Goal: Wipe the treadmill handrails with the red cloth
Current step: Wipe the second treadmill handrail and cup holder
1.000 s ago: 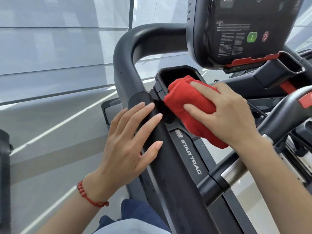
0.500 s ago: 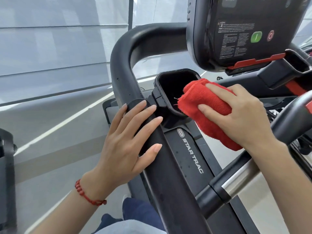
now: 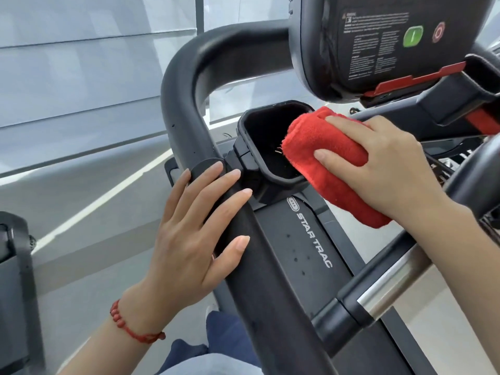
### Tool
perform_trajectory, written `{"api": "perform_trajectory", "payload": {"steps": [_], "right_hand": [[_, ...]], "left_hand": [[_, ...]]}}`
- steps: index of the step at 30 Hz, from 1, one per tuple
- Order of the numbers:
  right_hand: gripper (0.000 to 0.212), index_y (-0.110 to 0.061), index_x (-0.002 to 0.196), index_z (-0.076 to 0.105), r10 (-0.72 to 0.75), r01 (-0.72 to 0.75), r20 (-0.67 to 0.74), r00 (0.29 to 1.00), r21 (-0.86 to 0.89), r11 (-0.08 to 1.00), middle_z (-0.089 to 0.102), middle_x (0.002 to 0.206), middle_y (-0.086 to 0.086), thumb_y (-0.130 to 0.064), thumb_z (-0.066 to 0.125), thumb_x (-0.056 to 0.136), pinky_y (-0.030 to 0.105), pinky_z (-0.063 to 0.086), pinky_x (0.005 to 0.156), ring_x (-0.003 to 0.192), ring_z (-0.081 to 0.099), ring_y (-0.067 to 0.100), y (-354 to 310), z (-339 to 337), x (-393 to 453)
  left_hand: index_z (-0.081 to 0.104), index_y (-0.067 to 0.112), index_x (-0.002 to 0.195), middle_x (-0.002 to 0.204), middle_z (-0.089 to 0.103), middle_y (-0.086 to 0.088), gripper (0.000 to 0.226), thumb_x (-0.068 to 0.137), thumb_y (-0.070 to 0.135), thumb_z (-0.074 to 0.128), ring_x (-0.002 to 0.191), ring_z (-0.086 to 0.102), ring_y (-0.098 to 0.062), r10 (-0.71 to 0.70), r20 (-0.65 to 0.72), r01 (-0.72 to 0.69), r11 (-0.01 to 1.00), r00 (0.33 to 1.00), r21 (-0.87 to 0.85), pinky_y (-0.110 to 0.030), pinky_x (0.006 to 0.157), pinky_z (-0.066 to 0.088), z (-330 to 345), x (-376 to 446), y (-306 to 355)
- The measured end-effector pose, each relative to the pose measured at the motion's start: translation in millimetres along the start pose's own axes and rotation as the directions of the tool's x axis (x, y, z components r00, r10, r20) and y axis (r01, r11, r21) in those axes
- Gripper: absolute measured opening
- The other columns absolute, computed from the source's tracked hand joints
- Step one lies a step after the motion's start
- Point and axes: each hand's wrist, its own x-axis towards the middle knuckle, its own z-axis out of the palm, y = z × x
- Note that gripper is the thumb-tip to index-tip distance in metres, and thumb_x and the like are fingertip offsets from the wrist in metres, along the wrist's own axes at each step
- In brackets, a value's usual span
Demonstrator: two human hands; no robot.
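Observation:
A folded red cloth (image 3: pixel 322 152) lies against the right rim of a black cup holder (image 3: pixel 259 136) on the treadmill. My right hand (image 3: pixel 387 169) presses on the cloth with fingers wrapped over it. The thick black left handrail (image 3: pixel 184 104) curves up from the lower middle and bends right toward the console. Flat on this rail, just below the cup holder, rests my left hand (image 3: pixel 194 239), its fingers spread and holding nothing. A red bead bracelet circles that wrist.
The black console (image 3: pixel 378 41) with a green and a red button hangs at the top right. A black and silver crossbar (image 3: pixel 378 290) runs under my right forearm. A side panel (image 3: pixel 313 239) reads STAR TRAC. Grey floor and a window wall lie to the left.
My right hand has carried the cloth to the right, from over the cup holder's front edge to its right rim. My left hand has stayed on the rail.

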Motion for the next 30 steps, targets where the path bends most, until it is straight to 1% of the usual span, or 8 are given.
{"api": "perform_trajectory", "payload": {"steps": [4, 8, 11, 16, 18, 21, 25, 30], "right_hand": [[0.061, -0.041, 0.127, 0.048, 0.024, -0.023, 0.032, 0.999, -0.019, 1.0, 0.058, 0.108, 0.011, -0.068, 0.041, 0.072, 0.046, 0.04, 0.089, 0.103, 0.053, 0.036, -1, -1, 14], [0.05, -0.038, 0.127, 0.049, -0.004, 0.003, 0.07, 0.998, 0.017, 1.0, 0.06, 0.109, 0.012, -0.057, 0.053, 0.081, 0.04, 0.037, 0.092, 0.107, 0.051, 0.032, -4, -4, 36], [0.054, -0.037, 0.127, 0.05, -0.005, 0.003, 0.073, 0.997, 0.036, 0.999, 0.061, 0.107, 0.012, -0.06, 0.049, 0.078, 0.038, 0.037, 0.091, 0.106, 0.052, 0.031, -4, -5, 31], [0.054, -0.039, 0.128, 0.047, 0.013, -0.013, 0.091, 0.996, -0.006, 1.0, 0.059, 0.108, 0.014, -0.058, 0.05, 0.078, 0.042, 0.037, 0.092, 0.105, 0.052, 0.035, -5, -8, 12], [0.055, -0.039, 0.127, 0.049, 0.009, -0.008, 0.064, 0.998, -0.008, 1.0, 0.06, 0.106, 0.013, -0.062, 0.051, 0.077, 0.042, 0.038, 0.092, 0.104, 0.053, 0.034, -6, -8, 8], [0.059, -0.039, 0.126, 0.05, 0.012, -0.012, 0.001, 1.0, -0.018, 1.0, 0.06, 0.099, 0.01, -0.064, 0.044, 0.073, 0.042, 0.04, 0.089, 0.098, 0.055, 0.033, -10, -5, 2], [0.065, -0.037, 0.126, 0.051, -0.016, 0.018, -0.056, 0.998, 0.024, 1.0, 0.06, 0.095, 0.01, -0.068, 0.039, 0.07, 0.045, 0.043, 0.088, 0.093, 0.056, 0.032, -23, -6, -8], [0.062, -0.037, 0.126, 0.052, -0.066, 0.073, -0.098, 0.993, 0.063, 0.995, 0.06, 0.095, 0.007, -0.066, 0.042, 0.071, 0.046, 0.044, 0.089, 0.092, 0.057, 0.028, -54, -11, -22]], "left_hand": [[0.055, 0.007, 0.121, 0.132, 0.049, -0.014, 0.044, 0.099, 0.035, 0.029, 0.131, 0.037, -0.031, 0.0, -0.01, -0.001, 1.0, 1.0, -0.02, -0.059, 0.105, 0.026, 2, -1, -2], [0.06, 0.003, 0.119, 0.131, 0.051, -0.015, 0.049, 0.099, 0.034, 0.028, 0.13, 0.038, -0.032, -0.009, -0.016, 0.009, 0.999, 1.0, -0.033, -0.06, 0.104, 0.027, 2, -1, -1], [0.06, 0.002, 0.118, 0.131, 0.051, -0.015, 0.049, 0.099, 0.034, 0.028, 0.13, 0.038, -0.031, -0.013, -0.017, 0.012, 1.0, 1.0, -0.028, -0.06, 0.104, 0.027, 1, 0, 0], [0.062, 0.001, 0.117, 0.131, 0.052, -0.015, 0.05, 0.099, 0.034, 0.029, 0.13, 0.038, -0.031, 0.0, -0.013, 0.0, 1.0, 1.0, -0.013, -0.058, 0.104, 0.028, 1, -1, -1], [0.061, 0.002, 0.118, 0.132, 0.051, -0.014, 0.05, 0.1, 0.036, 0.028, 0.131, 0.038, -0.03, 0.006, -0.015, -0.006, 1.0, 1.0, -0.008, -0.058, 0.105, 0.028, 0, -1, -2], [0.057, 0.003, 0.123, 0.134, 0.049, -0.014, 0.05, 0.1, 0.037, 0.028, 0.132, 0.037, -0.029, 0.024, -0.024, -0.024, 1.0, 0.999, -0.009, -0.057, 0.104, 0.03, 0, -2, -4], [0.049, 0.006, 0.13, 0.137, 0.046, -0.015, 0.047, 0.1, 0.038, 0.032, 0.133, 0.035, -0.03, 0.032, -0.056, -0.031, 0.999, 0.998, 0.009, -0.056, 0.102, 0.032, -2, -6, -13], [0.051, 0.006, 0.129, 0.138, 0.045, -0.016, 0.048, 0.1, 0.04, 0.033, 0.131, 0.036, -0.031, 0.014, -0.069, -0.01, 0.998, 0.998, 0.06, -0.054, 0.103, 0.032, -19, -18, -31]]}}
